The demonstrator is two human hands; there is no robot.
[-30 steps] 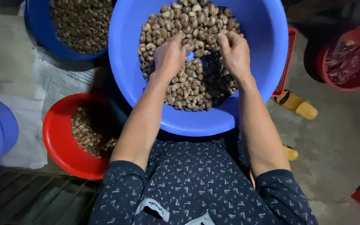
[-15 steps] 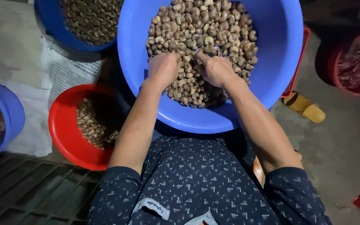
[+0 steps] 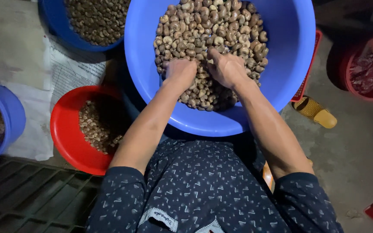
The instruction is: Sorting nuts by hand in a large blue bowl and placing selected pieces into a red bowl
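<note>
A large blue basin (image 3: 290, 51) rests in front of my lap, filled with a heap of beige and brown cashew nuts (image 3: 208, 30). Both hands are sunk into the near side of the heap, close together. My left hand (image 3: 181, 72) has its fingers curled down among the nuts. My right hand (image 3: 225, 69) lies beside it, fingers bent into the pile, thumb pointing toward the left hand. The fingertips of both hands are hidden by nuts, so what they grip cannot be made out.
A red bowl (image 3: 63, 129) with a smaller heap of nuts sits at my left knee. Two more blue tubs (image 3: 52, 19) (image 3: 9, 121) of nuts stand at left on paper sheets. A red bucket (image 3: 363, 73), red tray edge (image 3: 307, 64) and yellow sandal (image 3: 316, 113) lie right.
My hands, spread apart a second ago, came together at the middle of the heap. They now press a little deeper into the nuts.
</note>
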